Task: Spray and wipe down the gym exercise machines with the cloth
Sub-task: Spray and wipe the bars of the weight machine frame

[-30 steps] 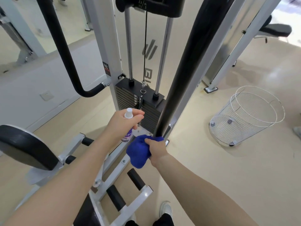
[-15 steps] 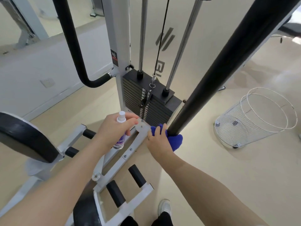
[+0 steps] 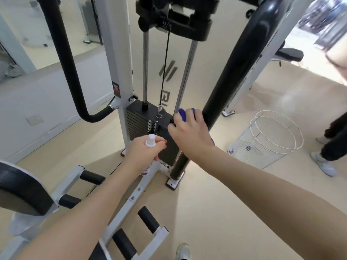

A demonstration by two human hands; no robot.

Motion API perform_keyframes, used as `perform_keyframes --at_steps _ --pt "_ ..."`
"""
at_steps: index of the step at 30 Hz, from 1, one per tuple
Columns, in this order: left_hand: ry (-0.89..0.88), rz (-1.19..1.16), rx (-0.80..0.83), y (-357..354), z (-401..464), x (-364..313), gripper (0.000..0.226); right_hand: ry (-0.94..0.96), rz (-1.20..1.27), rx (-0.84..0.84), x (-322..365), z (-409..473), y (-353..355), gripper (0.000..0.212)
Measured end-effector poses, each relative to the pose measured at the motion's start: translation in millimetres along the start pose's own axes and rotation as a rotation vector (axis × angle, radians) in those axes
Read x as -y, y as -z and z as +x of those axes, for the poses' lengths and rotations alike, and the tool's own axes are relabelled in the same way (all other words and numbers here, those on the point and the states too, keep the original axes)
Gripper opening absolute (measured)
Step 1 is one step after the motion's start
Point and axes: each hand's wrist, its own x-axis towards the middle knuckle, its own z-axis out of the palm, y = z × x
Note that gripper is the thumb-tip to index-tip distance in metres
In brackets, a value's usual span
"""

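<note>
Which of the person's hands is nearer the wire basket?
Right. The right hand, holding the blue cloth, is just left of the wire basket; the left hand is farther left.

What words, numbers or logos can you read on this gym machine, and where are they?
"BI": grey letters on the panel behind the weight stack, cut off by the stack, under a three-slash logo.
"2.5": probably, small white figures on the top plate; other figures blurred.
Sticker on the white post: red and black, unreadable.

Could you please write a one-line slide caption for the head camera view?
Right hand wipes the black padded post with a blue cloth while left hand holds the spray bottle.
</note>
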Motion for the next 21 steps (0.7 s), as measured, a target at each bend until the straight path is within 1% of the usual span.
perform_keyframes --at_steps 1,3,4,7,8,9,11,13,14,16,17,19,21 --pt "-0.027 0.009 -0.019 -1.7 1.0 -6.9 0.016 -0.065 -0.003 -0.070 -13.1 4.1 12.8 0.017" --pt "-0.051 -0.027 -0.056 -4.5 2.4 -20.4 0.015 -0.142 -0.026 -0.143 -27.2 5.4 27.4 0.013" --pt "-0.061 -0.052 -0.069 -5.4 3.4 -27.0 0.015 -0.130 -0.033 -0.123 -29.7 4.0 30.7 0.014" --pt "-0.094 -0.059 -0.070 -7.5 4.7 -41.7 0.015 0.028 0.025 0.059 -24.2 -6.1 26.9 0.025" --pt "-0.096 -0.060 -0.075 -7.8 3.8 -44.3 0.016 0.056 0.041 0.092 -26.6 -7.6 28.0 0.027" --pt "-0.095 -0.072 -0.083 -7.9 3.3 -45.5 0.016 0.073 0.046 0.083 -31.8 -7.3 29.9 0.027" --pt "-0.096 -0.125 -0.098 -8.7 1.9 -51.5 0.015 0.056 0.023 -0.053 -45.7 -6.7 37.6 0.020" --pt "-0.108 -0.181 -0.108 -10.8 3.1 -62.1 0.015 -0.030 -0.010 -0.255 -59.6 -5.2 46.8 0.009" --pt "-0.114 -0.210 -0.111 -12.0 5.2 -67.8 0.016 -0.068 -0.002 -0.346 -65.2 -3.8 50.6 0.008" --pt "-0.137 -0.264 -0.110 -17.6 10.1 -79.2 0.022 -0.125 0.014 -0.462 -73.3 -3.2 56.7 0.016" --pt "-0.157 -0.291 -0.107 -20.6 12.1 -83.4 0.026 -0.123 0.015 -0.502 -75.5 -3.0 57.0 0.020" --pt "-0.187 -0.336 -0.090 -26.4 15.1 -89.9 0.033 -0.047 -0.011 -0.583 -78.3 -6.8 52.3 0.026" --pt "-0.209 -0.364 -0.073 -30.8 18.4 -96.8 0.034 0.014 -0.016 -0.681 -88.2 -10.2 52.6 0.023"
